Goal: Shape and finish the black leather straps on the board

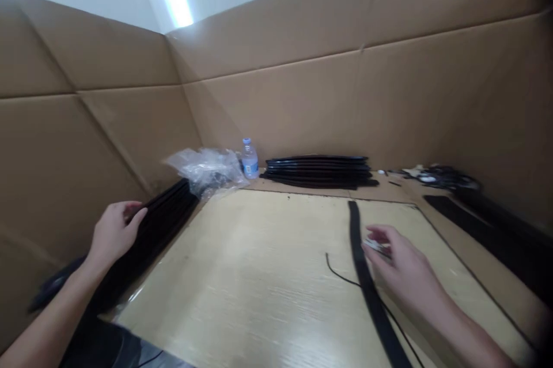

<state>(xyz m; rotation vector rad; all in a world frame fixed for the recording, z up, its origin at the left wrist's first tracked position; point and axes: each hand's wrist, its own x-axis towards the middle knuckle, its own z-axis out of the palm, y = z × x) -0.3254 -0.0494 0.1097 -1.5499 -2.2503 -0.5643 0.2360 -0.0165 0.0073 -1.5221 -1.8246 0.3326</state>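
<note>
On the right side of the board, my right hand (400, 261) is closed round a small whitish, metallic-looking piece (375, 245), mostly covered by the fingers. A long flat black strip (362, 264) lies just left of that hand, running toward me. Under the strip passes a thin black cord (339, 276), whose free end curls to the left. At the far left, my left hand (116, 230) hovers at a pile of long black strips (166, 221), thumb and fingers bent but apart. Whether it touches the pile I cannot tell.
A pale, shiny board (259, 264) covers the worktop. Behind it stand a crumpled plastic bag (207, 169), a water bottle (249, 159) and a stack of black strips (319, 172). More black strips (484, 235) and a tangled heap (444, 177) lie right. Cardboard walls (280, 109) enclose the table.
</note>
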